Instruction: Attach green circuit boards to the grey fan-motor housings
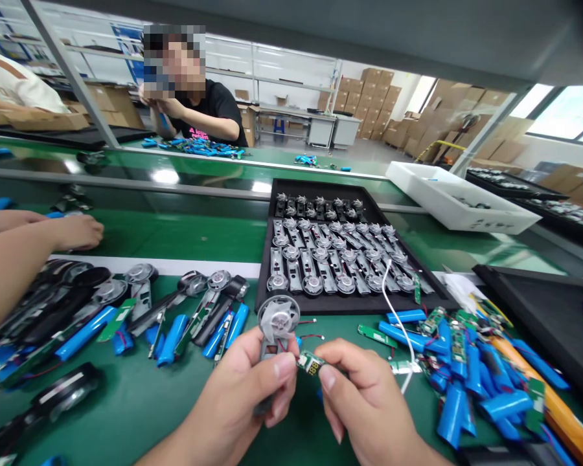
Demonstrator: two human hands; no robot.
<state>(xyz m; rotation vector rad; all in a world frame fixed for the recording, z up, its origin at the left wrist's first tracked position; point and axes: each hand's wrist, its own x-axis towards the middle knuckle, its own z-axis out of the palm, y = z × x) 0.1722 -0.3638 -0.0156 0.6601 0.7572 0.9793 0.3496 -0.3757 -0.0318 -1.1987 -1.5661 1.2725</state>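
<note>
My left hand (255, 382) grips a small handheld fan body (278, 318), its round grey motor head facing up and its handle partly hidden by my fingers. Between thumb and fingers, my right hand (364, 395) pinches a green circuit board (311, 364) with a small digit display. The board's end is close beside the fan body, near my left thumb. Thin red wires (308, 321) stick out to the right of the fan head. Just beyond my hands, a black foam tray (267, 285) holds rows of similar fan bodies (313, 283).
Blue battery cells with green boards (454, 404) pile up at right, beside an orange-handled tool (554, 408) and a white cable (401, 323). More fan parts (140, 278) lie at left, near another person's hand (78, 232). A white bin (466, 200) stands behind; a co-worker (208, 110) sits opposite.
</note>
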